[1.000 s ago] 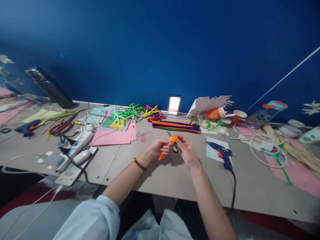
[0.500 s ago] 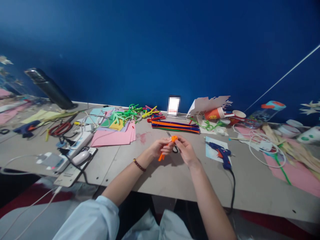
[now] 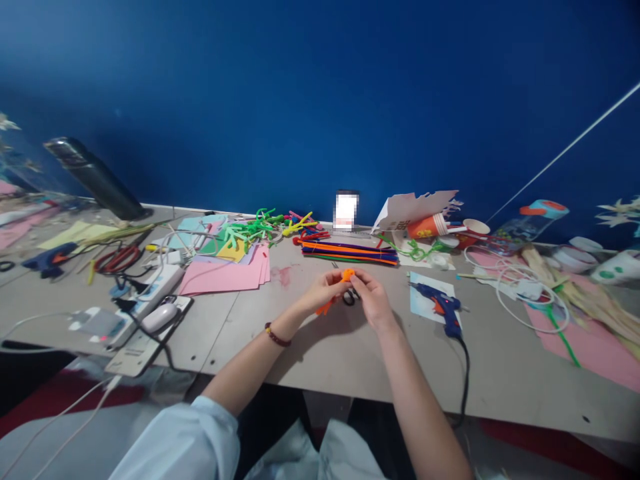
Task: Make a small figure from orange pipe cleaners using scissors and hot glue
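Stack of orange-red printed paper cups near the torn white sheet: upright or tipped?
Tipped: the orange-red paper cup stack lies sideways, its pale rims facing right rather than up.

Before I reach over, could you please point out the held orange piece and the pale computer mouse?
Orange piece (image 3: 348, 274), head view: its upper end.
Pale computer mouse (image 3: 161, 317), head view: its upper shell.

Open tabletop (image 3: 425, 350) between right hand (image 3: 375, 298) and glue gun (image 3: 451, 316), cord (image 3: 465, 373) trailing nearer, pipe-cleaner bundle (image 3: 349, 252) barring the back.
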Demonstrator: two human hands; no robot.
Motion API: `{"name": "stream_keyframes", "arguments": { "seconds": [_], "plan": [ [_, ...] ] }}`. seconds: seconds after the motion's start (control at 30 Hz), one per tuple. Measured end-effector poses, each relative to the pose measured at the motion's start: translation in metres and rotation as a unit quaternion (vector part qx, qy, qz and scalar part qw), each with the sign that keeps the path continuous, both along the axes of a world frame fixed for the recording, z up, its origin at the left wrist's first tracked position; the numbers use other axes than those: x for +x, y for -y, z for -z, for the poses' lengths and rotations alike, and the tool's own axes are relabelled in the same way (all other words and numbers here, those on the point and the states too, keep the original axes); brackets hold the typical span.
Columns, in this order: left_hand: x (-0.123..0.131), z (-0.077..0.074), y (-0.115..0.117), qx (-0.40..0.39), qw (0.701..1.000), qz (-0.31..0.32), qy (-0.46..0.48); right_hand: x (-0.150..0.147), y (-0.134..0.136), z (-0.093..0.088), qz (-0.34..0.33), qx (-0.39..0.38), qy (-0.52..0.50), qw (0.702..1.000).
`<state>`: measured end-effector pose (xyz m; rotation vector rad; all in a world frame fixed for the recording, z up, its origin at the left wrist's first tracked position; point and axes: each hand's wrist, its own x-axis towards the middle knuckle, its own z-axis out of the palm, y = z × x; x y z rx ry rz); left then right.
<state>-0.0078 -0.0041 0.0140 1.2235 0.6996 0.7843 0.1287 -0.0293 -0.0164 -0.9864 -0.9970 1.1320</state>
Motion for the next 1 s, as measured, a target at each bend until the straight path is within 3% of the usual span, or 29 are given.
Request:
{"name": "stream_keyframes", "arguments": {
  "seconds": [0.1, 0.2, 0.4, 0.77, 1.0],
  "plan": [
    [0.005, 0.007, 0.002, 0.145, 0.979, -0.125, -0.069, -0.001, 0.000, -0.003, 0.021, -0.004, 0.013, 1.000],
    [0.007, 0.013, 0.004, 0.254, 0.940, -0.202, -0.104, -0.003, 0.001, -0.004, 0.035, -0.006, 0.006, 0.999],
    [0.004, 0.018, 0.005, 0.386, 0.887, -0.231, -0.102, -0.003, 0.000, -0.001, 0.036, 0.004, -0.007, 0.999],
    [0.003, 0.017, 0.006, 0.417, 0.866, -0.260, -0.095, -0.004, 0.002, -0.001, 0.022, -0.022, -0.102, 0.994],
    [0.004, 0.022, 0.004, 0.481, 0.826, -0.270, -0.114, -0.003, 0.002, 0.001, 0.031, -0.017, -0.057, 0.998]
  ]
}}
